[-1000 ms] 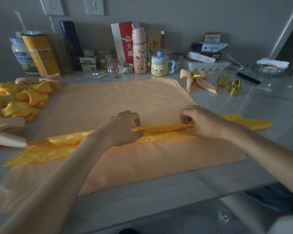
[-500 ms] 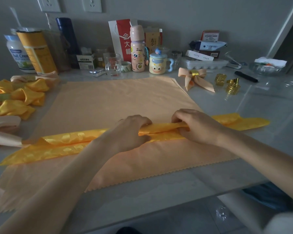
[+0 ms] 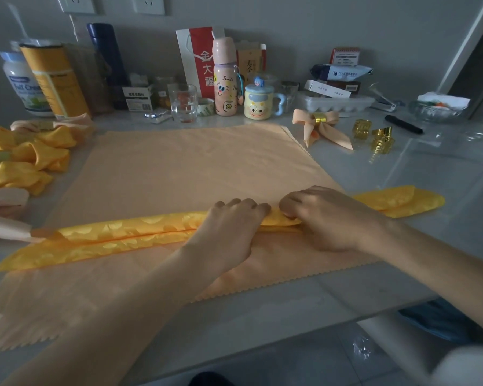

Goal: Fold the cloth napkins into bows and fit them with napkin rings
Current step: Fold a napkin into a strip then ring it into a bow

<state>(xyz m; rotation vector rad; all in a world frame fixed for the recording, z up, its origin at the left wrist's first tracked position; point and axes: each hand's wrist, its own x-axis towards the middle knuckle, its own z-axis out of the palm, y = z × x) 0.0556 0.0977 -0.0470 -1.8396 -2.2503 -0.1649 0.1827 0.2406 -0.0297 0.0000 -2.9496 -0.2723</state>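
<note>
1. Head camera view: the left hand [image 3: 229,227] and right hand [image 3: 326,218] now sit almost knuckle to knuckle at the middle of the yellow napkin [image 3: 117,235]; a second ago they were well apart.
2. Both hands lie palm down with fingers curled over the far fold, pressing rather than pinching; neither lifts the cloth.
3. The napkin is a long narrow band lying across the peach cloth [image 3: 184,168], its two folded edges meeting along a centre seam.
4. That suggests the lengthwise fold is being creased, and looping the ends into a bow comes next.
5. Spare gold napkin rings [image 3: 374,137] wait beside a finished peach bow [image 3: 321,126].
</note>
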